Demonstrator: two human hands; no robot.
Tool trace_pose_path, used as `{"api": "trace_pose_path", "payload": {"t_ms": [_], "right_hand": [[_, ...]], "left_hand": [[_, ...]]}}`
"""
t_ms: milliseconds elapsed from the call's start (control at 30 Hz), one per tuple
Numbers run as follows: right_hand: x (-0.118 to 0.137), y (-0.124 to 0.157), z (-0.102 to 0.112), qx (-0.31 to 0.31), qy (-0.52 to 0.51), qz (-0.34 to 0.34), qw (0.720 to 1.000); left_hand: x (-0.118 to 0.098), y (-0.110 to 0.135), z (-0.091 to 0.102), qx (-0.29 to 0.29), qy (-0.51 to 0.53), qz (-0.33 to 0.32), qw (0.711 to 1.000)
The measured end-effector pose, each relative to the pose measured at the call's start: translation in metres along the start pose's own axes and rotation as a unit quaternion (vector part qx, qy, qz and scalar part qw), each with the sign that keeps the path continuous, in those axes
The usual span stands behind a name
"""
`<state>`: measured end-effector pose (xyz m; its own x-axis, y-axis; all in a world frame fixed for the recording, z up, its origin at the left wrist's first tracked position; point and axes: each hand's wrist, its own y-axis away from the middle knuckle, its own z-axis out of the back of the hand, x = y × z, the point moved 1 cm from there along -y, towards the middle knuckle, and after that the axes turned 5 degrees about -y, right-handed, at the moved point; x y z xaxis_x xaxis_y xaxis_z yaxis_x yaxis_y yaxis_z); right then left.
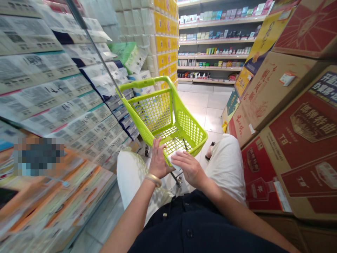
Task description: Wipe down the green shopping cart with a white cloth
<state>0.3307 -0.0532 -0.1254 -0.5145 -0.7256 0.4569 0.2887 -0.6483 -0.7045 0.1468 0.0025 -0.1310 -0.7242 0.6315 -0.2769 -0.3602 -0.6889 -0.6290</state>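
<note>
A lime-green shopping cart (191, 123) with a perforated plastic basket stands in front of my knees, its basket holding nothing. My left hand (158, 161), with a gold bangle at the wrist, is on the near rim, fingers fairly straight over the edge and the thumb on the near side. Beside it, my right hand (191, 168) presses a white tissue (177, 156) against the same rim with its fingertips. Most of the tissue is covered by the fingers, so its exact kind is hard to see.
Stacked paper packs (76, 95) line the left side. Yellow-and-white tissue bundles (164, 42) rise behind the cart. Large cartons (279, 88) crowd the right. A thin metal pole (98, 52) slants to the cart's handle. Shelves of small goods (216, 42) stand beyond the tiled floor (202, 96).
</note>
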Motion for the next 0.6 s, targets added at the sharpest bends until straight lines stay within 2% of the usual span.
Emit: {"api": "trace_pose_path", "payload": {"t_ms": [67,200,267,367,433,500,600], "right_hand": [[-0.006,0.0,0.004,-0.009,0.007,-0.007,1.0],[-0.039,0.001,0.028,-0.114,0.071,-0.093,0.987],[-0.043,0.002,0.031,-0.139,0.082,-0.12,0.98],[-0.025,0.003,0.017,-0.112,0.057,-0.096,0.987],[-0.009,0.003,0.005,-0.048,0.024,-0.048,0.997],[-0.004,0.002,0.001,-0.013,0.011,-0.019,1.0],[-0.021,0.001,0.014,-0.063,0.035,-0.05,0.996]], "left_hand": [[0.0,0.0,0.001,-0.002,0.0,-0.002,1.0],[-0.004,-0.002,0.003,0.003,-0.001,0.011,1.0],[-0.005,-0.002,0.003,0.003,0.0,0.015,1.0],[-0.005,-0.003,0.001,0.003,0.0,0.013,1.0],[-0.003,-0.002,0.001,0.002,-0.002,0.007,1.0],[-0.002,-0.001,0.001,-0.001,-0.004,0.003,1.0],[-0.003,-0.001,0.003,0.003,-0.004,0.011,1.0]]}}
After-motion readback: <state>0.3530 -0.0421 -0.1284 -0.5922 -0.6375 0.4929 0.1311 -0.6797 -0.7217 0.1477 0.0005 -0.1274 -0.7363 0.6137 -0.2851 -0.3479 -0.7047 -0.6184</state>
